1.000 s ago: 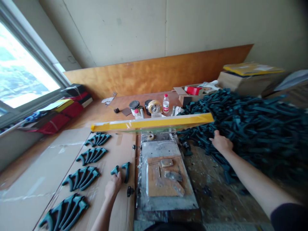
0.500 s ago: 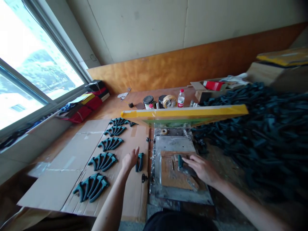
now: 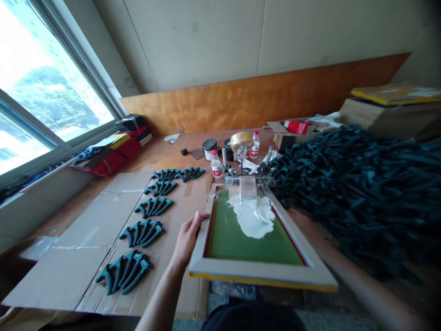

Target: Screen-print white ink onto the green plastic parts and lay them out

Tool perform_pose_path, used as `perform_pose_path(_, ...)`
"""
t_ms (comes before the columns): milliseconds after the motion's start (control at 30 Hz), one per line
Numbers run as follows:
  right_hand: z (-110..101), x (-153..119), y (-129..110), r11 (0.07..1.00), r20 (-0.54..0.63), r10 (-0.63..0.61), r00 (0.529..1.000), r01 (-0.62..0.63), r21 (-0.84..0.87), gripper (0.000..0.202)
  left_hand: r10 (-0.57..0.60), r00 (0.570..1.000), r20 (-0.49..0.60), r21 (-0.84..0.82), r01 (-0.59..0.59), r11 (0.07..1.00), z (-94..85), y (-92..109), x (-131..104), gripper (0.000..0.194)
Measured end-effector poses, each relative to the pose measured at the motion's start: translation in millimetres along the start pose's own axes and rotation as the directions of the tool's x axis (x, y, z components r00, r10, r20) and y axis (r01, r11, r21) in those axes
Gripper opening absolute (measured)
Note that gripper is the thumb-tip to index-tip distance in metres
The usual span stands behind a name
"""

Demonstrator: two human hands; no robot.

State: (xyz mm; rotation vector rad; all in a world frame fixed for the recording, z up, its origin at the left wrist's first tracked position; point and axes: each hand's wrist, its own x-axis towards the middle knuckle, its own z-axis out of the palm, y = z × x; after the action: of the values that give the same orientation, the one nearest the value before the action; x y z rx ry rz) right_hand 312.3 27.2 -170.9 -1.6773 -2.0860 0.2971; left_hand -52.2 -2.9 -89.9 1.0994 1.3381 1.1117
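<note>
A framed screen (image 3: 223, 248) with green mesh lies lowered over the work plate, hinged at its far end. White paste (image 3: 255, 225) is spread on the mesh's far half, beneath a metal-looking blade (image 3: 248, 191). My left hand (image 3: 188, 236) is closed on the frame's left edge. On the right, my right hand (image 3: 298, 218) is blurred beside the frame's far right side, its fingers hidden or smeared. Dark green curved parts (image 3: 143, 233) lie in fanned rows on the cardboard (image 3: 93, 230) to the left.
A large heap of dark green parts (image 3: 361, 184) fills the right side. Behind the screen stand bottles (image 3: 216, 165), jars (image 3: 210, 148) and a tape roll (image 3: 241, 139). Boxes (image 3: 389, 112) are stacked at the back right; red packages (image 3: 119, 154) lie by the window.
The screen has come down from its raised position, showing the paste on top. My left hand has moved onto its edge; my right hand has left the small green part and moved up and right.
</note>
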Motion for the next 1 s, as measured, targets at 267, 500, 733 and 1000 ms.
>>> perform_pose_path(267, -6, 70, -82, 0.959, 0.028, -0.232, 0.972, 0.233, -0.161, 0.037, -0.142, 0.989, -0.047, 0.255, 0.149, 0.955, 4.5, -110, 5, 0.074)
perform_pose_path(500, 11, 8, -81, 0.851, 0.265, -0.477, 0.838, 0.516, -0.098, 0.023, -0.12, 0.993, 0.012, 0.339, 0.109, 0.934, -2.4, -121, 7, 0.065)
perform_pose_path(733, -10, 6, -76, 0.831, 0.319, -0.539, 0.78, 0.554, 0.05, 0.018, -0.14, 0.99, -0.012, 0.313, 0.137, 0.94, 0.1, -121, 8, 0.061)
perform_pose_path(1000, 6, -16, -77, 0.805, 0.153, -0.592, 0.792, 0.591, 0.052, 0.023, -0.204, 0.979, -0.019, 0.191, 0.204, 0.96, 3.2, -105, 3, 0.069)
